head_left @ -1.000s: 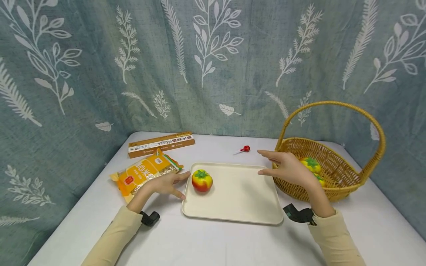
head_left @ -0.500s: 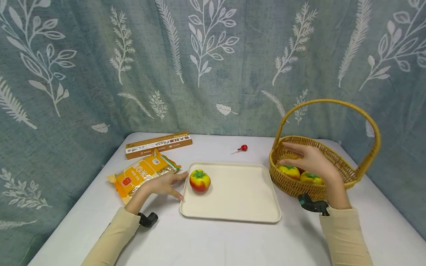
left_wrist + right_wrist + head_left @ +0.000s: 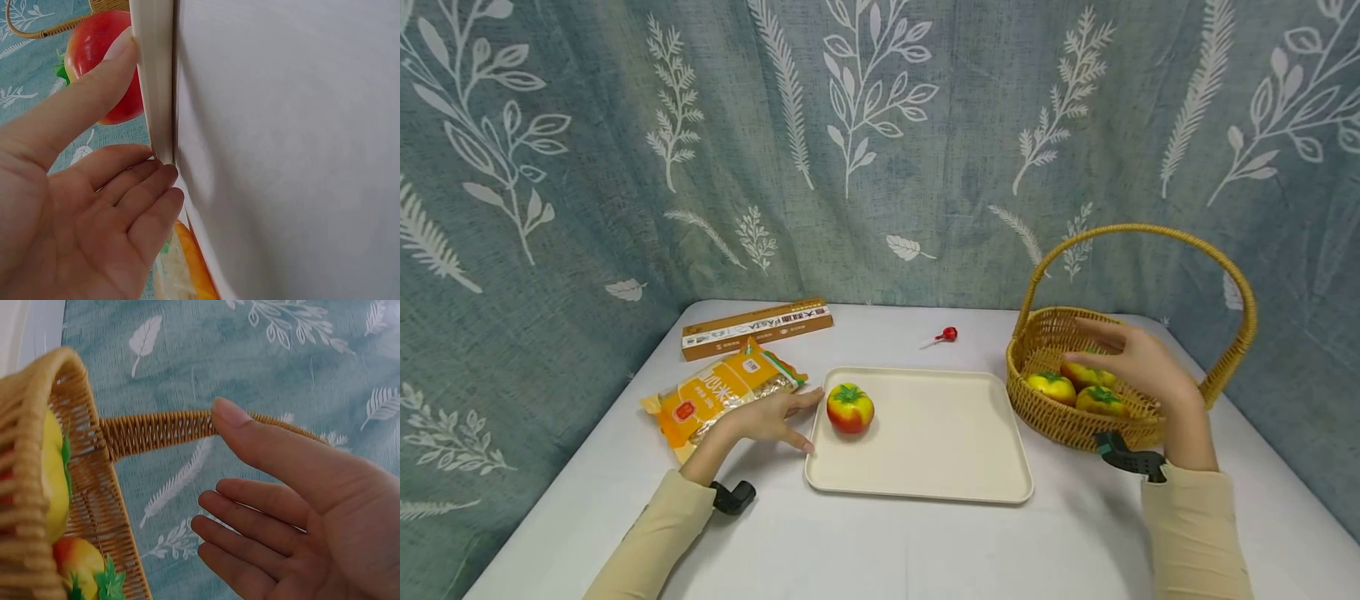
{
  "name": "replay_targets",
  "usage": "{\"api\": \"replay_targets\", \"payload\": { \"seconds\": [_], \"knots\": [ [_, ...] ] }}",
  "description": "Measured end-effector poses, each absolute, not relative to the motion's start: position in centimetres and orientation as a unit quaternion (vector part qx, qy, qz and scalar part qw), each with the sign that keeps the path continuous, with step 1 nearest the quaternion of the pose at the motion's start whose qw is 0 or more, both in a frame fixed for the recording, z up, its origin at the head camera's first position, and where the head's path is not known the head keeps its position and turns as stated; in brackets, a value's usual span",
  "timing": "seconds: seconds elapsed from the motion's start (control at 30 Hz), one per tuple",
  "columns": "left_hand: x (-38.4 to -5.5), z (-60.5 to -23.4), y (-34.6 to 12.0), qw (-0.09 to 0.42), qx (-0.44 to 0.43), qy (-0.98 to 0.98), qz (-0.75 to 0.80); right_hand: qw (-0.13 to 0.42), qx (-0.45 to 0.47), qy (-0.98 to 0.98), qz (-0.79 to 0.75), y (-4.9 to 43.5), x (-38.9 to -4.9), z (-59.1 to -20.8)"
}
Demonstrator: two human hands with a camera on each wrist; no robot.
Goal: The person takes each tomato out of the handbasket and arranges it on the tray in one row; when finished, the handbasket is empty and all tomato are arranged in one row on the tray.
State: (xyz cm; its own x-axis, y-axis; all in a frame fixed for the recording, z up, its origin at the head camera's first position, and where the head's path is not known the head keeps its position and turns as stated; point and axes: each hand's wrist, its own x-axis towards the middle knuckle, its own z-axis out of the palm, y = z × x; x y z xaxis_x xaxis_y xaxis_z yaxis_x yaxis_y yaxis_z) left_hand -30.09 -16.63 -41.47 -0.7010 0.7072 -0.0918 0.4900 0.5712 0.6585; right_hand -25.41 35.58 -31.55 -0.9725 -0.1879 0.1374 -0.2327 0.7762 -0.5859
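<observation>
At the left edge of a cream tray (image 3: 925,442), my left hand (image 3: 767,419) rests with its fingers extended, thumb and fingertips touching the rim. A red-and-yellow toy persimmon (image 3: 850,408) with a green leafy top sits on the tray near that hand. My right hand (image 3: 1138,362) hovers over the wicker basket (image 3: 1060,425), fingers spread and nothing held. Inside the basket lie several similar fruits, among them a yellow persimmon (image 3: 1051,387); part of the contents is hidden by the hand. In the right wrist view the right palm (image 3: 275,531) appears beside the basket's handle (image 3: 162,431).
Left of the tray lies an orange bag of grain (image 3: 726,392), with a long pasta box (image 3: 758,328) behind it. A red lollipop (image 3: 947,334) is on the white table beyond the tray. The basket's tall handle arches over the right side.
My right hand has moved right, from above the tray's right side to over the basket, uncovering fruits there. My left hand stays at the tray's edge. The head view has shifted slightly.
</observation>
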Motion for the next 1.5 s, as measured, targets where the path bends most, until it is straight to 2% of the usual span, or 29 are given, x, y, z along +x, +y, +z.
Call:
{"api": "replay_targets", "payload": {
  "seconds": [0.67, 0.93, 1.2, 1.5],
  "knots": [
    [-30.3, -41.6, -16.5, 0.178, 0.344, 0.866, 0.315, 0.024, 0.048, -0.958, 0.282, 39.0, -26.3, -33.7],
    [-30.0, -41.8, -16.6, 0.171, 0.337, 0.877, 0.298, 0.017, 0.062, -0.958, 0.280, 39.2, -26.7, -33.6],
    [-30.1, -41.8, -16.5, 0.166, 0.338, 0.878, 0.296, -0.046, 0.085, -0.953, 0.289, 40.0, -28.4, -31.8],
    [-29.9, -41.8, -16.5, 0.162, 0.327, 0.884, 0.291, -0.095, 0.119, -0.944, 0.293, 41.9, -30.8, -31.6]
  ]
}}
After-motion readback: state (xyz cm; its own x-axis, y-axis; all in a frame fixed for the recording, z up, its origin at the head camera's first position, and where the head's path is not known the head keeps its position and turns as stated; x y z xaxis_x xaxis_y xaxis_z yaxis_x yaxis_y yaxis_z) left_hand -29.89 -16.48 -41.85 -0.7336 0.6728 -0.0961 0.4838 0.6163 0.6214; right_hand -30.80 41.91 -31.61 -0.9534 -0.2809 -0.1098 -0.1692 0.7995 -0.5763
